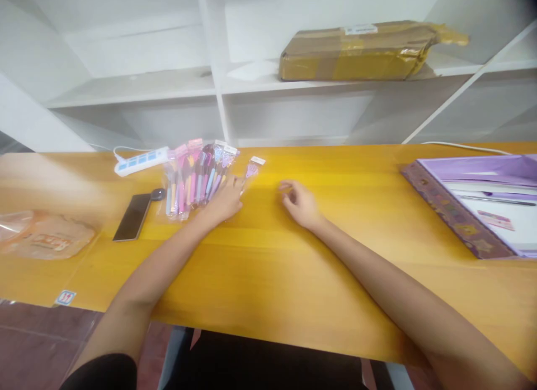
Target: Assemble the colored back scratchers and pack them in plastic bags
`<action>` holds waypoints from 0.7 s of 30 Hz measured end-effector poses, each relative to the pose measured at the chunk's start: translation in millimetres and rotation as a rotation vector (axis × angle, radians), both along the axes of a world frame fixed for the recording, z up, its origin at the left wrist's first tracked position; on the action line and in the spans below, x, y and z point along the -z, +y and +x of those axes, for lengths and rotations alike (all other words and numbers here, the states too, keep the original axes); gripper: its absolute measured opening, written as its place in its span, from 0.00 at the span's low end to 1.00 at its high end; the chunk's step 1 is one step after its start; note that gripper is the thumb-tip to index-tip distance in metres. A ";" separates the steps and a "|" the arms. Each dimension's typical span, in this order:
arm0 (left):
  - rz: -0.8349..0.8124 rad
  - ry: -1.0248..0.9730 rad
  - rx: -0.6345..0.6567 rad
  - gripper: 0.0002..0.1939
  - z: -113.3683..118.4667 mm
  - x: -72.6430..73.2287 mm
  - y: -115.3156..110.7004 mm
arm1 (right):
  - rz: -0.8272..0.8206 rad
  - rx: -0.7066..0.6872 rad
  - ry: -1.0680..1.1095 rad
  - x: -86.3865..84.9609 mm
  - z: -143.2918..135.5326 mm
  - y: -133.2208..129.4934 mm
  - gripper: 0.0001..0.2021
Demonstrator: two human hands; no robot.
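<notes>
My left hand is at the right end of a row of clear packets holding slim, long-handled things that look like brushes, in pink, blue, purple and yellow. Its fingers are bent over the lower part of one packet with a purple brush-like head and white label, set a little apart from the others. What lies beneath the fingers is partly hidden. To the right, my right hand hovers over or rests on the wooden table. Its fingers are loosely curved, with a gap to the thumb and nothing visible between them.
Left of the packets lie a black phone, a small dark round-ended object and a white power strip. A plastic bag is farther left. A purple-lined box stands right. A taped carton sits on the white shelf.
</notes>
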State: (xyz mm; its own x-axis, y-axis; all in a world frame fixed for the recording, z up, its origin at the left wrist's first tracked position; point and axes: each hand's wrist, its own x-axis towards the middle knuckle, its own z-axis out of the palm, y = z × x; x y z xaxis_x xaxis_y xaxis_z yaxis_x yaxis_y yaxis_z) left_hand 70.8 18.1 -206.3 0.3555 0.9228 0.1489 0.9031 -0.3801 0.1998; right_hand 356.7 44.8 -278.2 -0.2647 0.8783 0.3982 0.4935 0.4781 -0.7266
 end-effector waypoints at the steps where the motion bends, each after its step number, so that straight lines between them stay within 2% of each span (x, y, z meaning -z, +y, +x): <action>1: -0.051 -0.023 0.011 0.38 6.7 0.3 -5.4 | -0.010 0.069 0.019 2.6 2.4 4.2 0.25; 3: -0.131 -0.042 0.048 0.33 21.5 2.0 -16.6 | -0.024 0.162 0.041 5.8 7.4 12.2 0.32; 5: -0.130 -0.068 0.086 0.27 35.8 5.8 -26.4 | -0.023 0.185 0.036 6.3 10.7 17.1 0.34; 8: -0.086 -0.137 0.093 0.18 50.0 13.6 -34.3 | 0.010 0.094 0.000 3.3 11.0 16.5 0.29; 10: -0.097 -0.221 0.084 0.18 51.6 17.8 -33.3 | 0.036 0.037 -0.008 0.3 9.7 12.9 0.27; 12: -0.141 -0.316 0.062 0.19 46.1 19.9 -26.8 | 0.062 0.016 -0.009 -2.4 8.9 9.9 0.26; 15: -0.182 -0.456 -0.035 0.19 26.2 19.3 -7.4 | 0.082 0.025 -0.019 -4.6 9.7 8.7 0.27; 17: -0.158 -0.588 -0.161 0.20 7.9 17.4 9.2 | 0.086 0.025 -0.040 -4.9 10.5 9.3 0.28; 21: -0.092 -0.685 -0.310 0.24 -26.9 12.8 36.4 | 0.051 -0.010 -0.093 -6.0 9.8 8.7 0.29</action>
State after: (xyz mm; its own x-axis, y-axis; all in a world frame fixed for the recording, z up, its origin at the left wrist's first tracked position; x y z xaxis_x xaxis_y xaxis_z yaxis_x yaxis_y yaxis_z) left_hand 43.9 54.5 -219.1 -0.0663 0.9848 0.1608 0.6287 -0.0840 0.7731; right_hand 366.5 53.5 -272.2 -0.3115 0.8546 0.4155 0.5523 0.5186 -0.6527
